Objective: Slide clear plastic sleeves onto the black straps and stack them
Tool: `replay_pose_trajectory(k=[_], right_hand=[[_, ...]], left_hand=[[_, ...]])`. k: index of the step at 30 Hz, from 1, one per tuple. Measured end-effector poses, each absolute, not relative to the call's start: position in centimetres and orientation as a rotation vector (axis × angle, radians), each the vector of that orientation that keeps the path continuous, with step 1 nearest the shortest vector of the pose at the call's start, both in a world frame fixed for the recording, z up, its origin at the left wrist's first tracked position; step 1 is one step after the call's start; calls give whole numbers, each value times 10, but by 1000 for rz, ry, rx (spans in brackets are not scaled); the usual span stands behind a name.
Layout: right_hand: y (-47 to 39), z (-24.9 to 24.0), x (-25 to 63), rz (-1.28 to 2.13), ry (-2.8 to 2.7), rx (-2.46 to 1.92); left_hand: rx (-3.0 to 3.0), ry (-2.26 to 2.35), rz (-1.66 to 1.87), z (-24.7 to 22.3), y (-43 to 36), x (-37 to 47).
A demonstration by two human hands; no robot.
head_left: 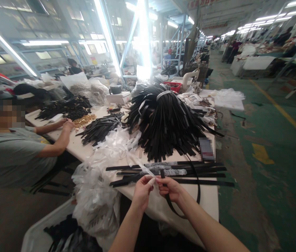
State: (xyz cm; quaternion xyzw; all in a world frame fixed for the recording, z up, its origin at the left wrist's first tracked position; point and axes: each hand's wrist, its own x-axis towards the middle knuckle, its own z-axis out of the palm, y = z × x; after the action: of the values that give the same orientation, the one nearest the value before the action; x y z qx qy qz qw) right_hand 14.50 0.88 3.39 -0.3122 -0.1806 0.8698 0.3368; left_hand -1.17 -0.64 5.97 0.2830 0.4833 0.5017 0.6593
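Observation:
My left hand (pixel 143 191) and my right hand (pixel 171 189) meet above the near edge of the table, fingers pinched together. A thin white plastic strip (pixel 144 168) runs from the heap of film down to my left fingertips. My right hand grips a black strap (pixel 198 183); its short end sticks up above the fingers and the rest loops below and to the right. Just beyond my hands lie several flat black straps (pixel 211 182), some wrapped in clear film. Behind them spreads a large bundle of black straps (pixel 161 129), tied with a pale band.
Crumpled clear film (pixel 95 196) hangs off the table (pixel 205 206) into a white bin (pixel 36 231) at lower left. A co-worker (pixel 14 150) sits at left by gold-coloured small parts (pixel 85 121) and black pieces. A pixelated object (pixel 207 148) lies near the right edge. Green floor runs along the right.

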Motion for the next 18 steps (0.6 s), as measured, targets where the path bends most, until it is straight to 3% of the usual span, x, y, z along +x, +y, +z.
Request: replay_pose_trajectory(k=[7,14,18], right_hand=[[6,36,142,2183,-618,-923],[5,45,132,1728,-935,-1282],[5,44,132,1607,-958,-1337]], left_hand=[[707,1153,1202,58,0,-24],[584,1102,1281,56,-9,-18],[523,1111,1052,43,-22,-7]])
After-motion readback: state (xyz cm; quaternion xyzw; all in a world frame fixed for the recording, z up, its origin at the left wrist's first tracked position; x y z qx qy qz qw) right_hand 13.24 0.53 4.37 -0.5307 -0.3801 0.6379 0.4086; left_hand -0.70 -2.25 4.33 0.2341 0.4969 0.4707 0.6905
